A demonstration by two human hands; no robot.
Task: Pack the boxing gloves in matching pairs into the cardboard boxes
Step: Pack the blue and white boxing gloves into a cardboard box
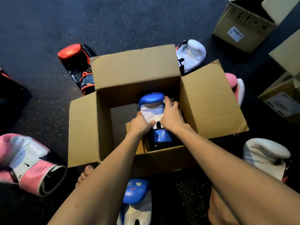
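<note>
glossy blue-and-white padded glove (151, 101) in corrugated cardboard box (136, 70), left hand (141, 123) and right hand (172, 114) gripping it

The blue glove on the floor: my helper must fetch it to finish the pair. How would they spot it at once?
Start at the open cardboard box in the middle. Just outside its near wall, between the person's forearms, lies the blue glove. Its floor neighbours are a pink glove left and a white glove right; it alone is blue.
</note>
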